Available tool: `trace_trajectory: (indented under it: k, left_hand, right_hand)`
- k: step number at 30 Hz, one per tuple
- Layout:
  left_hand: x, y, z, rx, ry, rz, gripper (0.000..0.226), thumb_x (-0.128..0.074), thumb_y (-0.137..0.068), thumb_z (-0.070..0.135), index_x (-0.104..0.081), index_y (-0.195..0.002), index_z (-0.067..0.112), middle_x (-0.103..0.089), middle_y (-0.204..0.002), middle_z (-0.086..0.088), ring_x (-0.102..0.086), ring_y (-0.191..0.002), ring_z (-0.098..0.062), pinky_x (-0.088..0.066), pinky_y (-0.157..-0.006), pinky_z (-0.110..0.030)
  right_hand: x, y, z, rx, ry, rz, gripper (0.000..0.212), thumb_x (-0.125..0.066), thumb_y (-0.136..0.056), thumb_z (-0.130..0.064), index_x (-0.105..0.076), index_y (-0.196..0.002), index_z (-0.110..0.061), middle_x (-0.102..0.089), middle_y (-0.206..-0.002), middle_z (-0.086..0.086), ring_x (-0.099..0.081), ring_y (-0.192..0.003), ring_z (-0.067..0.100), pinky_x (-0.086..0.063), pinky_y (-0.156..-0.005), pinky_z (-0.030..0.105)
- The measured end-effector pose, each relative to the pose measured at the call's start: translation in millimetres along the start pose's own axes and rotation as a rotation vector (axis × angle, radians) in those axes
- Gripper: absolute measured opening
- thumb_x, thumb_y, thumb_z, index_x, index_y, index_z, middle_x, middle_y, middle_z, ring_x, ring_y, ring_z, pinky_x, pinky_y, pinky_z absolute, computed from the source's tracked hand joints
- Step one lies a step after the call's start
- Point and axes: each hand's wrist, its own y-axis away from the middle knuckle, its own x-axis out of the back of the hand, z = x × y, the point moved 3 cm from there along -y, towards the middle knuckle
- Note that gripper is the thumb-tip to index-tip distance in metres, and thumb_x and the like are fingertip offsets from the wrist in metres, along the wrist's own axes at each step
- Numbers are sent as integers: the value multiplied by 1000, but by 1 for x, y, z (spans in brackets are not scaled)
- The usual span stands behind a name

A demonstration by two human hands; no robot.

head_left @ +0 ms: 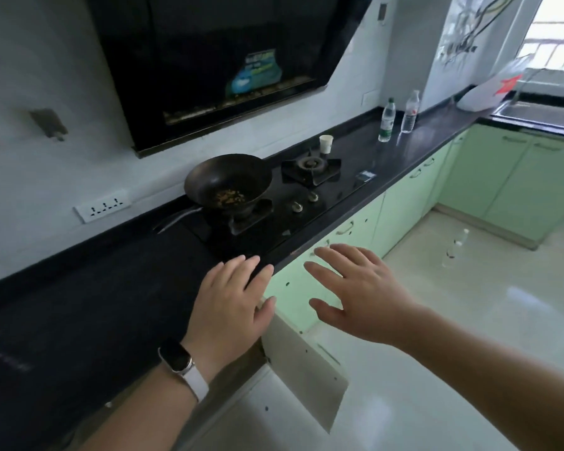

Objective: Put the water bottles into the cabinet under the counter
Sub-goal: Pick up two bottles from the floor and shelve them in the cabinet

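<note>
Clear thin plastic — two water bottles stand upright on the dark tabletop (437,131), far along it toward the sink (534,113): a green-label bottle (386,122) and a red-label bottle (410,113), near each other, not touching. Both look capped; fill level too small to tell. Judged light to moderate in weight, with walls that give if squeezed and a smooth, slightly slippery skin. Best taken round the mid-body at the label, one per hand. Two faint bottle shapes (450,255) stand on the floor, too blurred to be sure of.

A paper cup (325,144) sits between the bottles and the hob, well apart from them; a wok (228,183) is on the near burner.

The left hand (232,304) lies flat over the tabletop's front edge and the right hand (355,288) is spread in front of the green cabinet fronts. Grip wide on both, holding nothing, well apart from the bottles.

An open cabinet door (306,366) juts out below the hands — an edge to mind when stepping along or lowering a bottle. The floor aisle beside the cabinets looks open for walking.
</note>
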Motion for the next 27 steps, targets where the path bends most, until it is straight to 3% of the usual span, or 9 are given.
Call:
trace_trajectory:
  k: [14, 27]
  left_hand:
    - [-97, -210, 232, -246, 106, 76, 47, -53, -92, 41, -64, -128, 13, -64, -128, -12, -58, -120, -34, -49, -97, -52]
    - [-133, -321, 369, -511, 186, 131, 44, -56, -91, 39, -61, -126, 14, -65, -124, -11, -60, -115, -33, -47, -95, -50]
  right_hand:
    - [9, 126, 275, -244, 58, 76, 51, -51, -90, -54, -62, -128, -22, -61, -130, 6, -56, -119, 32, -44, -98, 43]
    - [32, 228, 401, -571, 81, 136, 54, -43, -90, -56, -64, -126, -21, -63, -128, 6, -56, -118, 31, -43, -98, 42]
